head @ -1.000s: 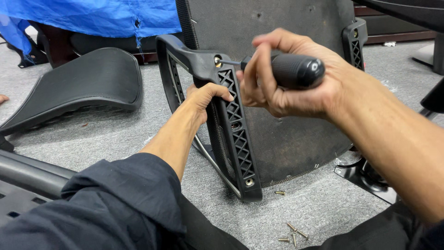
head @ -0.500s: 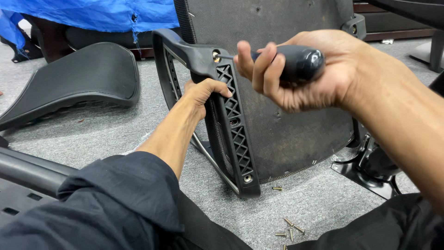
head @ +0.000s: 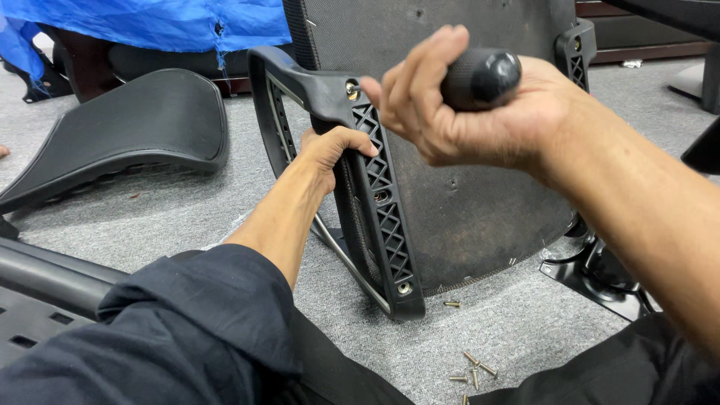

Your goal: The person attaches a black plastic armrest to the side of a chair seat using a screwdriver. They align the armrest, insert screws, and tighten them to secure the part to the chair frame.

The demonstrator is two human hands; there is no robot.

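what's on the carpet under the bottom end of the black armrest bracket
Loose screws lie on the grey carpet just beyond the armrest bracket, one right beside its foot. Whatever sits directly beneath the foot is covered.

grey carpet [head: 187, 217] underfoot; a blue tarp [head: 142, 19] drapes over dark furniture behind the carpet, with a wooden skirting [head: 645, 45] to its right.

armrest [head: 375, 187]: black lattice plastic, upright against chair seat | screwdriver [head: 480, 75]: black handle, tip at top screw
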